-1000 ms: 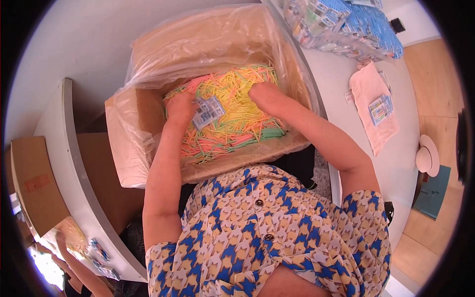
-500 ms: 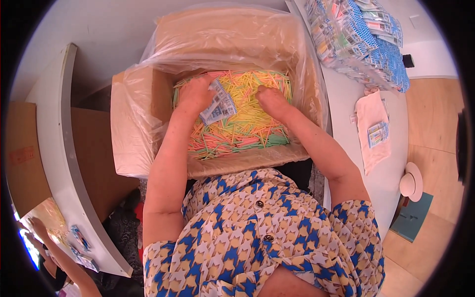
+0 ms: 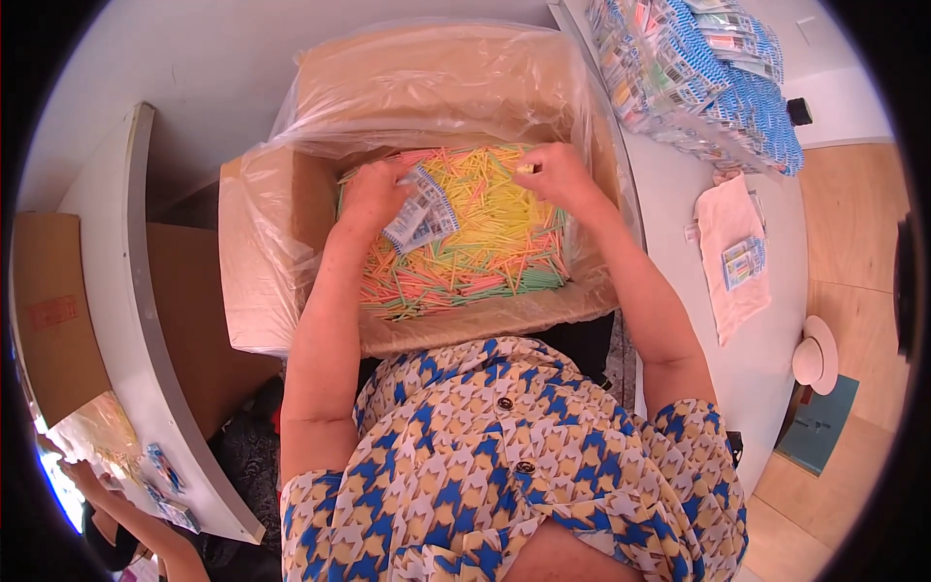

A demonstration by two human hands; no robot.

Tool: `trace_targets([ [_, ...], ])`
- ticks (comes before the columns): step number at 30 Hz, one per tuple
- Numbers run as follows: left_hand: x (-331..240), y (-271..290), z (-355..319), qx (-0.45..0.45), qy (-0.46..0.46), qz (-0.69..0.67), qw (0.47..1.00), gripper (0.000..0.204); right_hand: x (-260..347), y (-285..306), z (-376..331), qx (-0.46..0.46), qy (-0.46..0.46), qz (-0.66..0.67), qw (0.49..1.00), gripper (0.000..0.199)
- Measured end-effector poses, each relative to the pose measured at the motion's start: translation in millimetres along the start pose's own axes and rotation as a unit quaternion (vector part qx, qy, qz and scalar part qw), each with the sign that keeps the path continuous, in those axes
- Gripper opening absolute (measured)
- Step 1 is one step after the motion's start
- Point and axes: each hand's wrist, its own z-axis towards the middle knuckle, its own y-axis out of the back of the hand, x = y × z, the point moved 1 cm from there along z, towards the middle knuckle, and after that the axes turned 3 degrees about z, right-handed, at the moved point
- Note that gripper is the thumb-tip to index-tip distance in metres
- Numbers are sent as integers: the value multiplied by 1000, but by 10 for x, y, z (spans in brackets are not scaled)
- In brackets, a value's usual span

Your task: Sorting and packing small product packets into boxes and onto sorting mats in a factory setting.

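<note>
A cardboard box [image 3: 262, 242] lined with clear plastic sits in front of me, filled with thin coloured sticks [image 3: 485, 252] in yellow, pink and green. My left hand [image 3: 373, 194] is inside the box and holds a small clear packet [image 3: 422, 215] with blue and white print. Over the sticks at the far right of the box, my right hand [image 3: 553, 175] pinches a few yellow ones between its fingertips.
A white table [image 3: 698, 320] on the right carries a heap of blue-and-white packets [image 3: 698, 68], a pale cloth [image 3: 732, 257] with a small packet on it, and a round white object [image 3: 819, 354]. Another white table [image 3: 126, 291] and a brown carton [image 3: 53, 310] stand left; another person's arm [image 3: 136, 519] works there.
The view has swung so the box sits lower and more central. My right hand lifted from deep in the sticks to the far right edge, now pinching a few.
</note>
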Motion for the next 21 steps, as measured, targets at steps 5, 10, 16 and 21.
trace_targets([
  [5,147,-122,39,-11,-9,15,1000,21,45,111,-55,25,-158,184,970,18],
  [10,4,-50,63,45,6,-57,997,26,21,65,-80,53,-168,235,956,21],
  [16,-325,23,-92,269,-77,-553,785,9,182,147,-133,96,-206,408,884,18],
  [21,-471,-193,-197,328,-130,-466,812,10,535,92,-125,139,-166,446,868,17],
])
